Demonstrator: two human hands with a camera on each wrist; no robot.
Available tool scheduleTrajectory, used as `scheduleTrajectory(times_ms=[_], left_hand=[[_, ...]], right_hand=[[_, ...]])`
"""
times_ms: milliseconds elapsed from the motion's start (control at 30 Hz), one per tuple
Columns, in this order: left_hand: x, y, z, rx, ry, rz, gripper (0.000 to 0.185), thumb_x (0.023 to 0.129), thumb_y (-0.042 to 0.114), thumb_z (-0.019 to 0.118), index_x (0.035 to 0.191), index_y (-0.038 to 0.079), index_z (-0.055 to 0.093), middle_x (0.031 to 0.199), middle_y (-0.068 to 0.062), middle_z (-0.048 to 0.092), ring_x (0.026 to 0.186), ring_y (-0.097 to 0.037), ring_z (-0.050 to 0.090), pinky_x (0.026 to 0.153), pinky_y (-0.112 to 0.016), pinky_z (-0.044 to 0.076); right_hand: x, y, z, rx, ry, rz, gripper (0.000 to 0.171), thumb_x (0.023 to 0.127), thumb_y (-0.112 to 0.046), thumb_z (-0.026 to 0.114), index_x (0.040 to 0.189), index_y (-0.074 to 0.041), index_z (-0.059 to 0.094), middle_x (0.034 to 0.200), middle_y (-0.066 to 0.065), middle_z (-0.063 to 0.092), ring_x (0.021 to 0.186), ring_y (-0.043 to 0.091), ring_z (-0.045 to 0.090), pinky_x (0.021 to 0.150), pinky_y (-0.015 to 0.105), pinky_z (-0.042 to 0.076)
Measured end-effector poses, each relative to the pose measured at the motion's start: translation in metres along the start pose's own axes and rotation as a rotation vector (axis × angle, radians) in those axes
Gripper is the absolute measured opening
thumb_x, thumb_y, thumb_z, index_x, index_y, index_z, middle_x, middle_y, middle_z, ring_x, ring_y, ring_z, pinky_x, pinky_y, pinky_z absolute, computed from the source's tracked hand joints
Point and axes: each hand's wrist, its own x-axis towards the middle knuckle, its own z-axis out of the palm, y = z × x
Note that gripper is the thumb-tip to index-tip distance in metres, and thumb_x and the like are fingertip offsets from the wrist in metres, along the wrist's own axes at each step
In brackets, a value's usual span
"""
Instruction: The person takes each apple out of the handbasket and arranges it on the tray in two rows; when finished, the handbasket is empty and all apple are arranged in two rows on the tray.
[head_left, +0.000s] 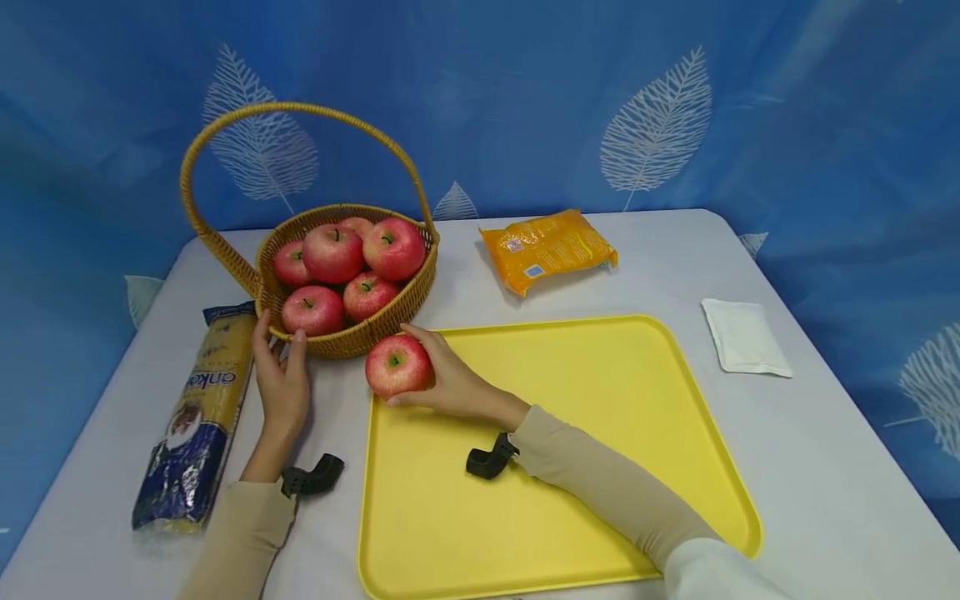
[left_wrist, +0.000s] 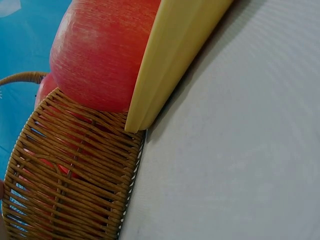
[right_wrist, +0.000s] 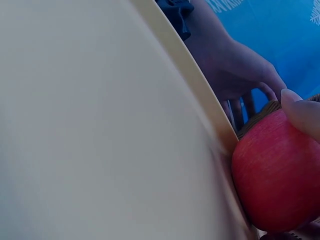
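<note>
**Two hands at the basket and tray**

One apple (head_left: 398,365) sits at the near-left corner of the yellow tray (head_left: 600,467), on its rim and right beside the wicker basket (head_left: 360,337). The right hand (head_left: 450,379) wraps around this apple from the right, fingers curled behind it and thumb low at the front, so the grip is closed on the fruit. The left hand (head_left: 282,383) rests against the basket's near-left wall with straight fingers touching the weave, holding nothing. Five more apples (head_left: 333,252) lie inside the basket. A long blue and yellow packet (head_left: 197,408) lies on the table just left of the left hand. An orange packet (head_left: 547,247) lies beyond the tray, and a white pouch (head_left: 745,337) lies to the tray's right.
</note>
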Motion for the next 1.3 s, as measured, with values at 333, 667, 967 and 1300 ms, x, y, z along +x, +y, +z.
scheduleTrajectory(times_ms=[333, 667, 967, 1300], left_hand=[[-0.010, 0.025, 0.001, -0.003, -0.005, 0.028, 0.056, 0.094, 0.013, 0.042, 0.142, -0.002, 0.017, 0.148, -0.018, 0.019, 0.130, -0.037, 0.031, 0.102, -0.053, 0.030], [-0.003, -0.005, -0.001, 0.015, 0.006, 0.009, 0.058, 0.095, 0.022, 0.045, 0.144, 0.012, 0.017, 0.149, -0.004, 0.020, 0.131, -0.028, 0.032, 0.103, -0.048, 0.032], [-0.009, 0.026, 0.002, -0.028, 0.016, 0.017, 0.055, 0.095, 0.012, 0.042, 0.142, -0.002, 0.018, 0.147, -0.019, 0.020, 0.130, -0.035, 0.031, 0.102, -0.050, 0.031], [-0.008, 0.023, 0.003, -0.048, -0.010, 0.029, 0.056, 0.094, 0.013, 0.043, 0.142, -0.002, 0.017, 0.147, -0.021, 0.018, 0.131, -0.036, 0.029, 0.104, -0.051, 0.029]], right_hand=[[-0.001, 0.002, 0.001, 0.007, 0.007, -0.031, 0.095, 0.071, -0.041, 0.074, 0.144, -0.019, 0.017, 0.142, 0.006, 0.028, 0.128, 0.018, 0.036, 0.104, 0.039, 0.035], [-0.001, 0.005, 0.003, 0.012, 0.011, -0.058, 0.095, 0.071, -0.038, 0.075, 0.144, -0.019, 0.017, 0.140, 0.006, 0.029, 0.127, 0.016, 0.037, 0.104, 0.037, 0.035], [0.002, 0.001, -0.008, 0.029, -0.022, -0.033, 0.098, 0.069, -0.045, 0.074, 0.145, -0.021, 0.016, 0.142, 0.007, 0.027, 0.128, 0.018, 0.035, 0.105, 0.038, 0.033], [0.008, 0.005, -0.031, 0.138, 0.031, -0.036, 0.079, 0.081, -0.029, 0.067, 0.143, -0.014, 0.021, 0.143, 0.015, 0.027, 0.129, 0.030, 0.034, 0.105, 0.045, 0.033]])
